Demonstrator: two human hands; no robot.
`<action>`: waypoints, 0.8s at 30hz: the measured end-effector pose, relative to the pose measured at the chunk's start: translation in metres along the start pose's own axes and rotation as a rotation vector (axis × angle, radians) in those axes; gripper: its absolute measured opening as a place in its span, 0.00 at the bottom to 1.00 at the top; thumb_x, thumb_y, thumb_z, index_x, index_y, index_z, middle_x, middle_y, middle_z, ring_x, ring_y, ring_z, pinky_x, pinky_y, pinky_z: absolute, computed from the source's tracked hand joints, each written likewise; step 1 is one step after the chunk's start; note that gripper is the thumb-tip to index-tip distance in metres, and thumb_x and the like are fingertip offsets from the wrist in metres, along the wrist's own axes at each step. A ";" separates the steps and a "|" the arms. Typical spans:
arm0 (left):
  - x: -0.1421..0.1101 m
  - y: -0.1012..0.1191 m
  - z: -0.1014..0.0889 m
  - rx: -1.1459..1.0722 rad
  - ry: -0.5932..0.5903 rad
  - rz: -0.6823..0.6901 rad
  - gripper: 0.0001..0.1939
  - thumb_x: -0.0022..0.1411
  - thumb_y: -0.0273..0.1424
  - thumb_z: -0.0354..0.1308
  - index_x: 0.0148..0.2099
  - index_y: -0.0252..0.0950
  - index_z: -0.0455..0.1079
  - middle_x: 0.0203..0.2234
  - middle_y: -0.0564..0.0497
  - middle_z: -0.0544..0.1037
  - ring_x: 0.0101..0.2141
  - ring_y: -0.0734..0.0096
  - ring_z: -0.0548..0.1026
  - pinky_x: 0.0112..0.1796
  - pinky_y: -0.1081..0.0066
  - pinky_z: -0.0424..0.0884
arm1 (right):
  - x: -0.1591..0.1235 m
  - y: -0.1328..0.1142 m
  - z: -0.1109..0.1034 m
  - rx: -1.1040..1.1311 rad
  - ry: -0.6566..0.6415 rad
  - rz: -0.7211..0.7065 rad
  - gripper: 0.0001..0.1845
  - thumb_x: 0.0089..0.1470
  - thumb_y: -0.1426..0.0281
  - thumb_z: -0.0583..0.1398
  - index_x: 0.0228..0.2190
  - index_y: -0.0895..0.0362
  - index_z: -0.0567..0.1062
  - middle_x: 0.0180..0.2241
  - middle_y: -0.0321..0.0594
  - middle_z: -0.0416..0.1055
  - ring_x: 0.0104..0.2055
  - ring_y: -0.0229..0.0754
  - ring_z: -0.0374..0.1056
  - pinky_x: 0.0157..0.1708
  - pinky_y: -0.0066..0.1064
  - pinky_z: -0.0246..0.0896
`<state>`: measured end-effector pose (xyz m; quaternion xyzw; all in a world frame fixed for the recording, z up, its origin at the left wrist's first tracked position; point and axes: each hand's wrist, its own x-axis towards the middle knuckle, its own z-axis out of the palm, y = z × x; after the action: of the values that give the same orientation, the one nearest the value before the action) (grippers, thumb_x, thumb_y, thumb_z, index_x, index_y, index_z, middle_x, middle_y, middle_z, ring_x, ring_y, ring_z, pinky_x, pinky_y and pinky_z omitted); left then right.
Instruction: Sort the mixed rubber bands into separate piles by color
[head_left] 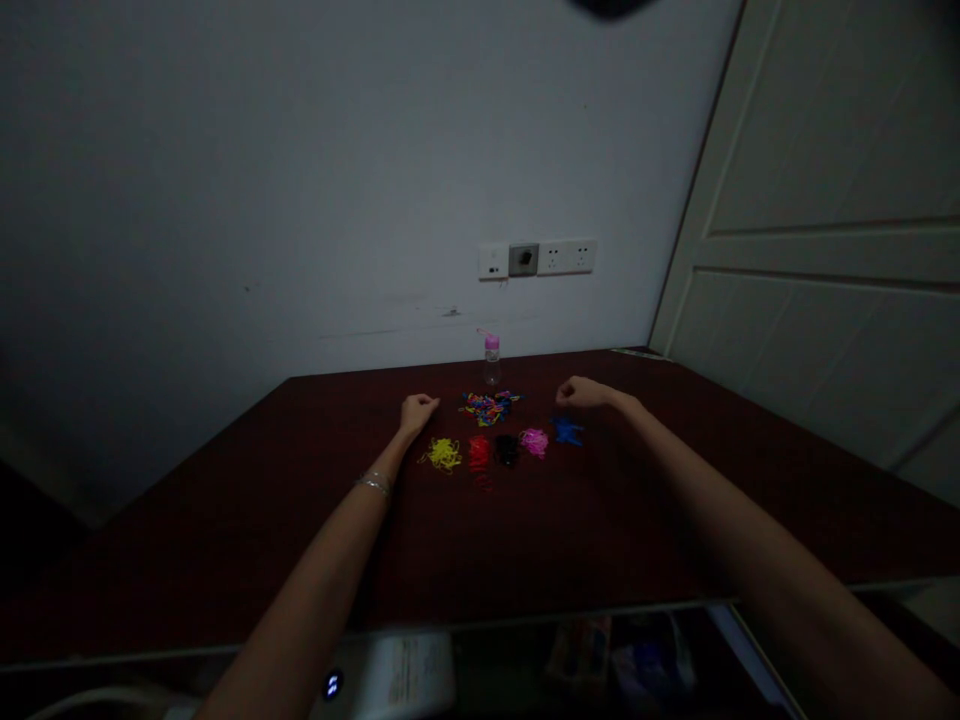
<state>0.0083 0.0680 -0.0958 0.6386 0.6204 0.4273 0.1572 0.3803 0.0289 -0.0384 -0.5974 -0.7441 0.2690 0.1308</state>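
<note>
My left hand (418, 410) rests on the dark red table, fingers curled together, left of a mixed pile of thin coloured bands (491, 408) that look like rubber bands. Nearer me than that hand is a yellow pile (444, 455). My right hand (580, 392) is closed, just beyond the blue pile (567, 431). Between the yellow and blue piles lie a red pile (478, 455), a black pile (507, 450) and a pink pile (535, 442). Whether either hand pinches a band is too small and dark to see.
Behind the mixed pile stands a clear bottle with a pink cap (492, 360). Sockets (566, 257) are on the wall behind the table (300, 520). A pale panelled door (810, 300) rises at right. Below the front edge, an open drawer holds a white box (405, 672) and packets.
</note>
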 end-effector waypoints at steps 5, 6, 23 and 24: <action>-0.003 0.005 0.001 0.106 -0.110 0.036 0.12 0.51 0.35 0.55 0.32 0.34 0.75 0.29 0.48 0.78 0.32 0.68 0.73 0.33 0.74 0.65 | -0.008 0.055 0.011 0.155 0.258 0.059 0.09 0.40 0.68 0.57 0.23 0.61 0.74 0.19 0.37 0.68 0.21 0.34 0.61 0.20 0.23 0.54; -0.004 0.007 0.001 0.161 -0.140 0.047 0.11 0.51 0.34 0.55 0.33 0.35 0.75 0.30 0.49 0.78 0.33 0.68 0.73 0.34 0.74 0.65 | -0.008 0.064 0.014 0.191 0.300 0.073 0.10 0.40 0.68 0.57 0.23 0.61 0.74 0.19 0.37 0.68 0.21 0.34 0.61 0.20 0.23 0.54; -0.004 0.023 0.003 0.462 -0.346 0.311 0.15 0.55 0.39 0.54 0.42 0.40 0.74 0.41 0.49 0.74 0.42 0.67 0.71 0.43 0.74 0.65 | -0.014 0.079 0.032 0.156 0.654 0.110 0.13 0.42 0.65 0.55 0.24 0.59 0.76 0.25 0.41 0.74 0.31 0.42 0.68 0.30 0.27 0.58; -0.004 0.024 0.004 0.461 -0.345 0.306 0.14 0.55 0.38 0.55 0.42 0.40 0.74 0.41 0.49 0.74 0.42 0.67 0.71 0.42 0.74 0.65 | -0.015 0.078 0.032 0.150 0.649 0.112 0.13 0.42 0.65 0.55 0.24 0.59 0.76 0.25 0.41 0.74 0.31 0.42 0.68 0.30 0.27 0.58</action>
<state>0.0281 0.0615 -0.0820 0.8061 0.5619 0.1798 0.0451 0.4310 0.0181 -0.1063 -0.6806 -0.6077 0.1254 0.3895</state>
